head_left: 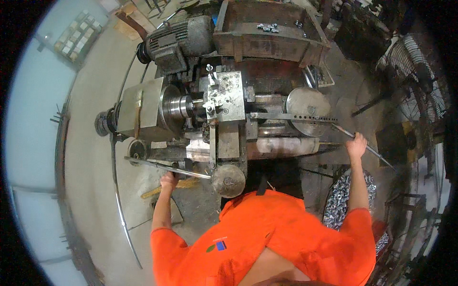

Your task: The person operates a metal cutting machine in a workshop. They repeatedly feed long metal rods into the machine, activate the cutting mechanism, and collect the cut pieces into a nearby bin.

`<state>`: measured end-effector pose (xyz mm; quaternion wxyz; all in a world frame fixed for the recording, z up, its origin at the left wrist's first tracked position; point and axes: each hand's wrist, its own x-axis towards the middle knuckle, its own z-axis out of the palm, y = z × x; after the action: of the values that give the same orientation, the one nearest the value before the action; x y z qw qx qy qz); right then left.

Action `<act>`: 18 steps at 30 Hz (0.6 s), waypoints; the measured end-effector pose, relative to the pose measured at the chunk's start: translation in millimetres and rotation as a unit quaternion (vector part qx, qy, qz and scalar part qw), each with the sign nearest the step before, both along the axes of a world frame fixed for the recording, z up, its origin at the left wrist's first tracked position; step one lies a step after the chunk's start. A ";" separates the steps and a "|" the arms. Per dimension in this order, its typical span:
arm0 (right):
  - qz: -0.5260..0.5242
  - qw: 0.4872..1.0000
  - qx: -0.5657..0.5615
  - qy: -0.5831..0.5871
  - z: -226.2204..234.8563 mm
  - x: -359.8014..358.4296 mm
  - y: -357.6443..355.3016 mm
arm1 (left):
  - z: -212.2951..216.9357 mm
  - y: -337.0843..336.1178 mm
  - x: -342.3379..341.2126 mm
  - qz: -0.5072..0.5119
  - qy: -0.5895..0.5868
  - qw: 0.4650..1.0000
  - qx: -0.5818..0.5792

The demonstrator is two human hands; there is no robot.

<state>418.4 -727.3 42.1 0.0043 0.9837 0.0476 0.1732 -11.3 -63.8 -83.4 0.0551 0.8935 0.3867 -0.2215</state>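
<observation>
My right hand point(356, 145) is closed around a long metal lever point(341, 128). That lever slants up to a flat bar with a row of holes point(296, 117), which crosses a round metal disc point(307, 102). On the left, my left hand point(169, 180) is closed at a dark handle point(175, 168), just below a metal rod point(186, 172). The rod runs to a smaller round weight point(228, 181) close to my body. Between my hands stands a lathe-like machine, with a silvery chuck point(180, 107) facing a tool block point(230, 95) on the carriage.
Behind the machine sit a dusty electric motor point(179, 40) and a rusty metal tray point(267, 47) holding several small shiny parts point(267, 28). A heap of shiny metal pieces point(339, 200) lies beside my right arm. A caged fan point(417, 71) stands at the far right.
</observation>
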 end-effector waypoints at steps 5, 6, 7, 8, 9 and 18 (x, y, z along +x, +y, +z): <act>0.123 0.980 0.149 0.052 45.2 -16.1 65.9 | -4.9 -9.8 -12.3 0.115 -0.121 0.983 -0.079; 0.169 0.967 0.188 0.046 57.0 -14.7 90.8 | -17.6 5.7 -30.3 0.135 -0.137 0.971 -0.142; 0.189 0.955 0.221 0.064 75.6 -14.7 123.1 | -24.9 13.1 -42.3 0.154 -0.154 0.954 -0.205; 0.232 0.935 0.258 0.068 97.2 -18.9 150.3 | 5.4 7.4 -22.0 0.098 -0.116 0.967 -0.204; 0.282 0.914 0.285 0.060 106.5 -18.7 180.7 | 14.4 15.3 -34.5 0.067 -0.154 0.970 -0.177; 0.610 0.739 0.272 0.088 141.8 -76.8 447.0 | 225.0 22.0 -100.4 0.153 -0.401 0.885 0.179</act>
<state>341.6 -280.2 183.9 -0.3745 0.7140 0.5888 0.0572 -111.7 -41.8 141.6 0.0779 0.8306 0.4965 0.2399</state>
